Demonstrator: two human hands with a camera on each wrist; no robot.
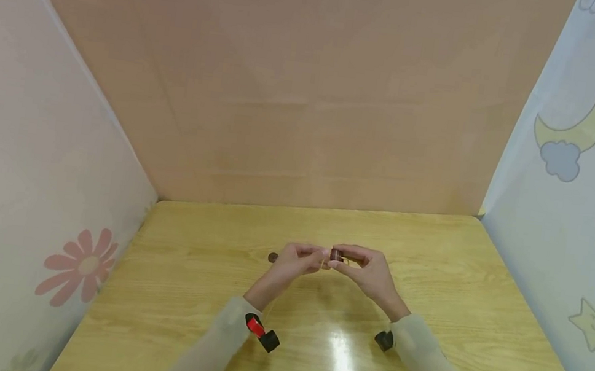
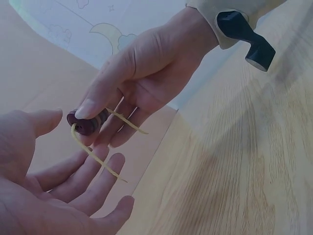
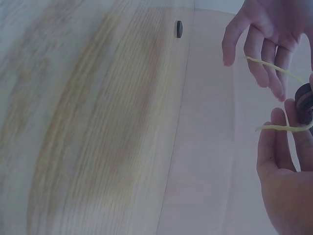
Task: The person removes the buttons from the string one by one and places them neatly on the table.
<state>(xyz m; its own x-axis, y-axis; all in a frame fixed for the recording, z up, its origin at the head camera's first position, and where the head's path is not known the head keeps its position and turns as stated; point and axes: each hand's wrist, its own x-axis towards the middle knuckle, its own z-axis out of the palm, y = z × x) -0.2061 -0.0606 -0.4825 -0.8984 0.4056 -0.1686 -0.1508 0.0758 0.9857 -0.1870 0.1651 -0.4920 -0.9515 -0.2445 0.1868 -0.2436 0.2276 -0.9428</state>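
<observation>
1. A stack of dark discs [image 1: 337, 255] is seen a bit below the centre of the head view, raised above the tbl. A yellow cord [image 2: 100, 161] is shown at both of its ends, best seen left of centre in the l. wrist view.
2. By the r. hand [image 1: 373, 276] the stack is held betw. thumb and fingers, w/ the grip closed around the rim.
3. In the l. hand [image 1: 292, 263] nothing seems to be gripped: fingers are spread and slightly bent, thumb apart. One cord end is hanging just by these fingers; whether it is touched cannot be told.
4. Handling: the stack is judged light, hard and prob. smooth, so some slipping is possible if it is pinched off-centre. It is best taken by the rim, w/ thumb opp. fingertips. The cord is judged soft and thin; it is best pinched near its tip.
5. A single dark disc [image 1: 273, 257] is placed on the tbl., just left of the l. hand in the head view.
6. The wood-grain table [image 1: 183, 295] looks smooth; a bright reflection is seen at lower centre.
7. The room: a pinkish-brown back wall [image 1: 309, 88] is seen up top, pale side walls at l. & r., w/ a flower at lower left and a moon at upper right.
</observation>
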